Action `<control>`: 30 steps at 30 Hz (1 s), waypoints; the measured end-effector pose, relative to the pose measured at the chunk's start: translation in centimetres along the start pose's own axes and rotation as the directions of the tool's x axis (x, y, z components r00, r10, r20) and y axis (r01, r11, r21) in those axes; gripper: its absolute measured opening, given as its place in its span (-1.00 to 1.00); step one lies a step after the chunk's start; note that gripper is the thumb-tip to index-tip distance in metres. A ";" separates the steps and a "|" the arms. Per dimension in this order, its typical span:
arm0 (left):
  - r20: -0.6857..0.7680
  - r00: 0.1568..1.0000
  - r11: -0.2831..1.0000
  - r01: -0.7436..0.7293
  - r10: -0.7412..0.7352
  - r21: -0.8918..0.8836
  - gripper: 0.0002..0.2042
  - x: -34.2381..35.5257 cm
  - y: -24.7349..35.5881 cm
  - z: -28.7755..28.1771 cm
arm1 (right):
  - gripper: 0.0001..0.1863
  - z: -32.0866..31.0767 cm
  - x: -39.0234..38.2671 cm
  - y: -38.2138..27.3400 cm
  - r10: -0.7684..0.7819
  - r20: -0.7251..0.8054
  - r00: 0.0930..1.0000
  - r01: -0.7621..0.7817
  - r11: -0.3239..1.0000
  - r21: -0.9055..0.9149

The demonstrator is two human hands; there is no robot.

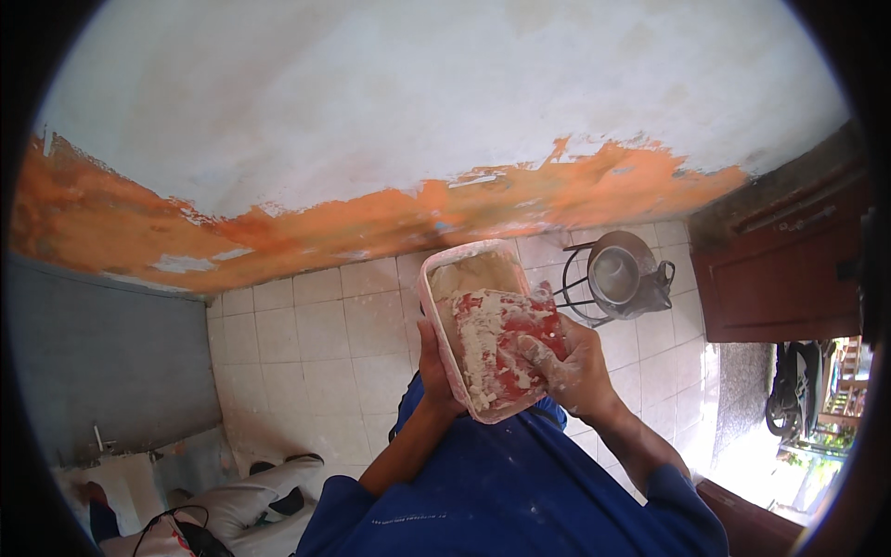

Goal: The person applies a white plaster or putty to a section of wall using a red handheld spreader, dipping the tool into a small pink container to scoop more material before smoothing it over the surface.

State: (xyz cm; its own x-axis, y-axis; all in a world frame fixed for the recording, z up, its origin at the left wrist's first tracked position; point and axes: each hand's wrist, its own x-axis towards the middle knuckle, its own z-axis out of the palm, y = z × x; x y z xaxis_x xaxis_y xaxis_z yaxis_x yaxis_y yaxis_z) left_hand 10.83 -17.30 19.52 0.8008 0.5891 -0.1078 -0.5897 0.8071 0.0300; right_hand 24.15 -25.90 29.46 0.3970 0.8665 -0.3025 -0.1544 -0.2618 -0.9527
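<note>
Your left hand (434, 367) grips the plastic tub (469, 278) by its side, held chest-high for reach. Right hand (568, 362) clamps the red trowel (506, 348) w/ filler, blade inside tub, prob. loading. Wall (371, 111) ahead.

Wall (418, 102) ahead of hands: white above, patchy orange band (306, 218) below. Pale floor tiles (316, 343). Metal kettle (624, 274) on wire stand, just right. Dark wooden door (789, 269) farther right. White sacks (251, 506) lower left.
</note>
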 end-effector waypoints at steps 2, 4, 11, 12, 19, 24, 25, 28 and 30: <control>-0.022 1.000 0.999 -0.020 0.021 0.026 -0.32 0.0 0.1 -0.1 | -0.71 -0.1 -0.1 0.1 0.030 -0.055 0.998 -0.023 0.990 0.139; -0.101 0.992 0.994 -0.064 0.072 0.084 -0.28 0.1 0.2 -0.2 | -0.74 -0.1 -0.1 -0.3 0.026 -0.134 0.991 0.013 0.960 0.279; -0.024 0.995 0.995 -0.093 0.092 -0.025 -0.31 0.4 0.3 0.6 | -0.74 -1.1 -0.2 -1.7 0.176 -0.081 0.981 -0.142 0.937 0.319; -0.017 0.996 0.996 -0.087 0.087 -0.022 -0.31 0.3 0.3 0.5 | -0.73 -1.4 -0.2 -1.4 0.184 -0.064 0.981 -0.151 0.925 0.350; -0.135 0.983 0.984 -0.102 0.122 0.146 -0.33 0.5 0.2 1.6 | -0.66 -1.3 0.5 0.7 0.146 -0.016 0.989 -0.121 0.873 0.473; -0.090 0.987 0.986 -0.118 0.129 0.116 -0.32 0.9 0.4 2.7 | -0.70 -1.1 0.5 -0.4 0.091 0.053 0.994 -0.105 0.812 0.574; -0.072 0.989 0.985 -0.121 0.131 0.123 -0.32 0.9 0.4 3.0 | -0.71 -1.4 0.7 -0.3 0.086 0.073 0.994 -0.113 0.791 0.601; -0.100 0.984 0.972 -0.125 0.147 0.200 -0.32 1.1 0.3 3.8 | -0.63 -2.0 1.2 -0.6 0.063 0.155 0.986 -0.150 0.744 0.651; -0.104 0.986 0.983 -0.111 0.127 0.149 -0.33 1.1 0.3 3.3 | -0.57 -1.4 1.4 -1.8 0.010 0.120 0.993 -0.090 0.725 0.683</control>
State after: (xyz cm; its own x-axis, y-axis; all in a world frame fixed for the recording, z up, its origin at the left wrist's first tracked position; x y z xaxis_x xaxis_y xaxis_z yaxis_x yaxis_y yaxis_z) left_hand 11.82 -16.28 22.68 0.7038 0.6799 -0.2061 -0.6529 0.7333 0.1896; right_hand 26.24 -24.80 30.70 0.2842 0.9087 -0.3059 -0.7656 0.0231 -0.6429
